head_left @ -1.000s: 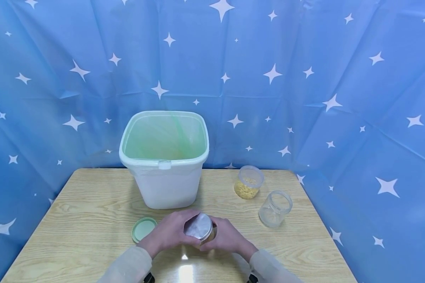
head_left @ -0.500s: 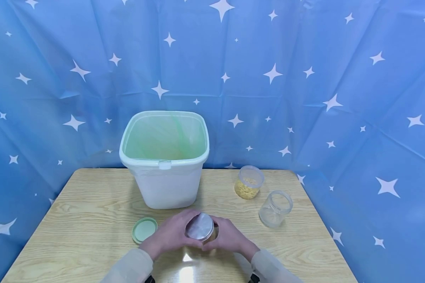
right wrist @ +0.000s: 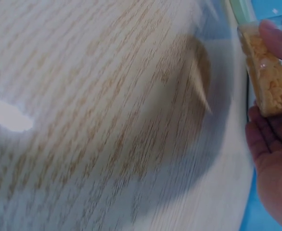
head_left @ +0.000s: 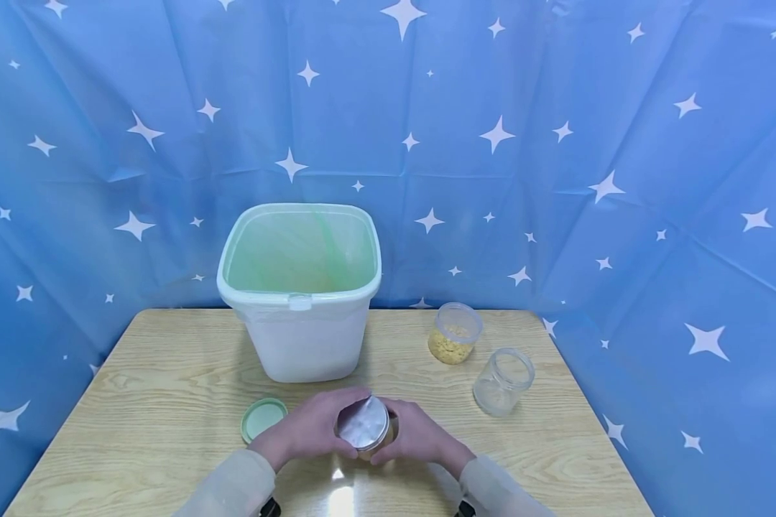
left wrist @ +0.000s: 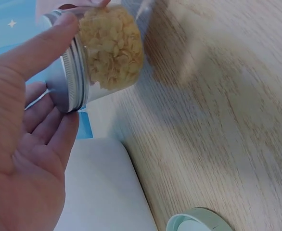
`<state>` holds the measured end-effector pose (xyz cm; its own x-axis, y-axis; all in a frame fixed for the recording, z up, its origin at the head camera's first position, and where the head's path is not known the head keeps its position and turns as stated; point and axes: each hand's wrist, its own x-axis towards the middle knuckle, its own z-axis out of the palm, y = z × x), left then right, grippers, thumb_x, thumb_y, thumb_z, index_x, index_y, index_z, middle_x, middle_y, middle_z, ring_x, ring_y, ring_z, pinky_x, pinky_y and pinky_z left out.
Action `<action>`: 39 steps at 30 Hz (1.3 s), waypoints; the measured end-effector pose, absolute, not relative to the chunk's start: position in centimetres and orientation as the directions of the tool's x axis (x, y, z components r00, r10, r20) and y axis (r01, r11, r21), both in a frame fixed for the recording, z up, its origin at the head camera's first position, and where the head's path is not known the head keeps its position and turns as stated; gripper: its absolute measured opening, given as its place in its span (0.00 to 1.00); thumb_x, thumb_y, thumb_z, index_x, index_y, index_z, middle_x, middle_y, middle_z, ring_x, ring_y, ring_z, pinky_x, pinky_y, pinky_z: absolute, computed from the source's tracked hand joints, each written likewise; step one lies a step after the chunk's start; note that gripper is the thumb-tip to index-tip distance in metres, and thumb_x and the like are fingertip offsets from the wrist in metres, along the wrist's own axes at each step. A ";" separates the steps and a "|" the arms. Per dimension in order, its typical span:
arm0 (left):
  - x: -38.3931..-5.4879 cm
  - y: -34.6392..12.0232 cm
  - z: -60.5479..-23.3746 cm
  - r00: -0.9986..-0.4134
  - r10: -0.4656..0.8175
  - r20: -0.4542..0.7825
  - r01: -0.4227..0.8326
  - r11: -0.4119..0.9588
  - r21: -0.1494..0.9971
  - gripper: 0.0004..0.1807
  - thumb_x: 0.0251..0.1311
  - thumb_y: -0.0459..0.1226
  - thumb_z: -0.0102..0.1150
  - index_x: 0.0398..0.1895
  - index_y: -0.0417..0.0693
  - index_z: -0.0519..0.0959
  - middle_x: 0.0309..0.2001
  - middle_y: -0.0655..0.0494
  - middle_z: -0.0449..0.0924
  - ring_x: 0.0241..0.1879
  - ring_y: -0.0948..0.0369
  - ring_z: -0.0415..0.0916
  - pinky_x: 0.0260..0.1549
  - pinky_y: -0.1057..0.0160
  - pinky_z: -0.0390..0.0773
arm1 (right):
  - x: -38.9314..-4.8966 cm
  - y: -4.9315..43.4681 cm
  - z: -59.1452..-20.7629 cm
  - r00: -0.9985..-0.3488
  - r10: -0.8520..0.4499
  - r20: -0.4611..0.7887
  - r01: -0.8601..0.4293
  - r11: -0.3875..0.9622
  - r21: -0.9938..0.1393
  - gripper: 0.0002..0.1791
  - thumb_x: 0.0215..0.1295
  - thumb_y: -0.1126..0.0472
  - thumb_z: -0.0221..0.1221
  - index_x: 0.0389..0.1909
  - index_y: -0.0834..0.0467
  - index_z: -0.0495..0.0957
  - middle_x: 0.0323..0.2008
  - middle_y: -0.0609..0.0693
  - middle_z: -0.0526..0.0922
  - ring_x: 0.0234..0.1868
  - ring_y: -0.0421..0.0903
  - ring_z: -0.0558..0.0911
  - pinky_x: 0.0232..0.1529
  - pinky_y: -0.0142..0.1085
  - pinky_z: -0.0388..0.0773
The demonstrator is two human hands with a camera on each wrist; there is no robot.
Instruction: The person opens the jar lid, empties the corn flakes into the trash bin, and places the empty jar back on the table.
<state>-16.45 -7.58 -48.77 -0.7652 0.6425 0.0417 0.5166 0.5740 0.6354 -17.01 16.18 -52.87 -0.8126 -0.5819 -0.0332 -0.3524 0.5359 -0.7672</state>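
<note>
Both hands hold a clear jar of yellowish flakes (left wrist: 114,50) over the near middle of the table. Its silver screw lid (head_left: 364,424) faces up and toward the head camera. My left hand (head_left: 313,429) curls round the lid, thumb on the near side and fingers on the far side. Lower down, my right hand (head_left: 420,436) grips the jar's body; in the right wrist view its thumb (right wrist: 278,43) lies across the clear wall. A round pale green lid (head_left: 264,421) lies on the table just left of my left hand.
A large white bin (head_left: 307,337) with a pale green inside stands open at the back. At the back right is a clear tub of yellow flakes (head_left: 451,346), and nearer stands a clear lidless jar (head_left: 496,393). A blue star-patterned curtain (head_left: 465,179) surrounds the table (head_left: 168,373).
My left hand has turned slightly on the silver lid, its thumb shifting left along the near edge. The jar has tilted a little, and my right hand has kept its grip.
</note>
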 end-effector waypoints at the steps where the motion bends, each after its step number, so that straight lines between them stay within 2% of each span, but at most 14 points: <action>1: -16.5 -7.6 -48.8 -0.766 0.641 0.044 0.517 0.575 0.634 0.50 0.41 0.46 0.78 0.71 0.52 0.65 0.67 0.58 0.71 0.65 0.58 0.71 0.62 0.55 0.74 | -17.0 16.1 -52.9 -0.811 -0.584 -0.030 -0.355 0.534 -0.767 0.48 0.38 0.48 0.78 0.66 0.42 0.69 0.55 0.36 0.80 0.53 0.35 0.78 0.59 0.36 0.74; 7: -16.6 -7.6 -48.9 -0.771 0.634 0.051 0.521 0.584 0.623 0.50 0.38 0.49 0.78 0.69 0.52 0.68 0.65 0.61 0.74 0.62 0.60 0.73 0.61 0.56 0.75 | -16.9 16.0 -52.8 -0.812 -0.583 -0.027 -0.360 0.537 -0.763 0.49 0.37 0.50 0.79 0.66 0.43 0.70 0.56 0.36 0.80 0.55 0.36 0.78 0.62 0.38 0.73; 17: -16.5 -7.5 -48.8 -0.804 0.590 0.072 0.504 0.613 0.608 0.48 0.40 0.53 0.77 0.67 0.47 0.70 0.62 0.58 0.76 0.59 0.60 0.75 0.57 0.57 0.77 | -17.0 16.0 -52.7 -0.817 -0.576 -0.023 -0.353 0.531 -0.771 0.47 0.38 0.49 0.78 0.64 0.43 0.71 0.55 0.35 0.80 0.54 0.35 0.78 0.60 0.36 0.74; 26: -16.2 -7.1 -48.9 -0.870 0.491 0.053 0.426 0.692 0.582 0.48 0.36 0.67 0.71 0.62 0.58 0.73 0.55 0.65 0.79 0.47 0.65 0.77 0.43 0.62 0.78 | -17.2 15.9 -52.7 -0.820 -0.570 -0.040 -0.333 0.534 -0.777 0.45 0.41 0.45 0.76 0.65 0.40 0.70 0.54 0.34 0.80 0.53 0.35 0.78 0.57 0.35 0.75; 31: -16.1 -6.9 -49.1 -0.892 0.451 0.025 0.388 0.736 0.555 0.48 0.35 0.71 0.68 0.61 0.60 0.72 0.54 0.64 0.77 0.44 0.63 0.76 0.37 0.62 0.77 | -17.3 15.8 -52.6 -0.823 -0.566 -0.042 -0.330 0.538 -0.776 0.45 0.41 0.44 0.76 0.65 0.41 0.70 0.53 0.34 0.80 0.53 0.35 0.78 0.57 0.35 0.75; 34: -16.2 -7.0 -49.3 -0.888 0.459 0.025 0.395 0.735 0.551 0.49 0.36 0.71 0.67 0.63 0.58 0.71 0.55 0.62 0.76 0.45 0.62 0.76 0.37 0.61 0.77 | -17.3 15.8 -52.5 -0.823 -0.566 -0.038 -0.331 0.533 -0.779 0.45 0.41 0.45 0.77 0.64 0.41 0.70 0.53 0.34 0.80 0.53 0.35 0.78 0.58 0.34 0.74; 39: -16.1 -7.5 -49.4 -0.845 0.534 0.042 0.459 0.680 0.572 0.51 0.41 0.67 0.68 0.70 0.61 0.64 0.68 0.60 0.68 0.60 0.57 0.74 0.50 0.52 0.79 | -17.4 15.7 -52.5 -0.819 -0.574 -0.019 -0.353 0.529 -0.772 0.45 0.39 0.47 0.77 0.64 0.40 0.70 0.53 0.34 0.80 0.54 0.35 0.78 0.60 0.36 0.74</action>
<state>-16.12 -7.45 -49.40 -0.8445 0.5338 0.0424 0.4587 0.6804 0.5715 -17.44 15.71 -52.53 -0.8188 -0.5738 -0.0193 -0.3528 0.5294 -0.7715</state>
